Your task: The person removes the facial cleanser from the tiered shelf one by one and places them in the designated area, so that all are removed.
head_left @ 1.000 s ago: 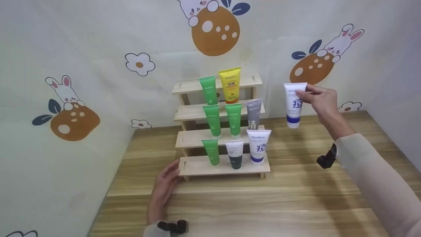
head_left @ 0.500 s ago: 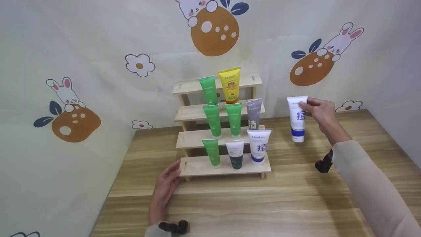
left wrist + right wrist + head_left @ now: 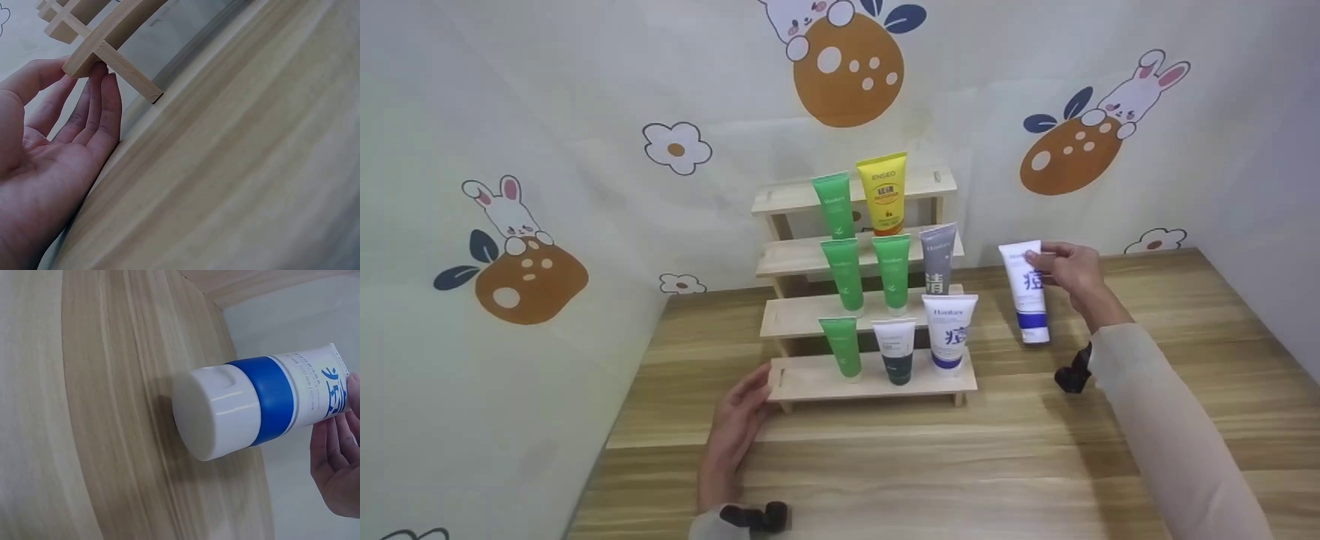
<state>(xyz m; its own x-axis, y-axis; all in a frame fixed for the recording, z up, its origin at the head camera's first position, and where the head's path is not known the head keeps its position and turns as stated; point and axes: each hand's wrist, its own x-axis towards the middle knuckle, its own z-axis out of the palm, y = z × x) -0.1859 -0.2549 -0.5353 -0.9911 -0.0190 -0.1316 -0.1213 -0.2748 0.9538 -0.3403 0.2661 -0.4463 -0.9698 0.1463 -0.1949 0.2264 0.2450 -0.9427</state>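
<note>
My right hand (image 3: pixel 1072 276) pinches a white squeeze tube (image 3: pixel 1024 292) with a blue band near its upper end, cap down, to the right of the stepped wooden rack (image 3: pixel 802 382). Its white cap (image 3: pixel 216 413) hangs over the wood-grain table in the right wrist view. My left hand (image 3: pixel 739 420) holds the left end of the rack's lowest step; in the left wrist view thumb and fingertips (image 3: pixel 110 84) meet at the board's corner. On that step stand a green tube (image 3: pixel 842 349), a white and dark-green tube (image 3: pixel 896 349) and a second white and blue tube (image 3: pixel 950 330).
Higher steps carry more green tubes (image 3: pixel 892 274), a grey tube (image 3: pixel 937 262) and a yellow tube (image 3: pixel 885 195). Behind the table (image 3: pixel 885 480) hangs a pale wall sheet (image 3: pixel 600 90) with rabbit and fruit prints. Pale walls close both sides.
My right hand has lowered the white and blue tube toward the table, first slightly right, then back left. The left hand stays at the rack's end.
</note>
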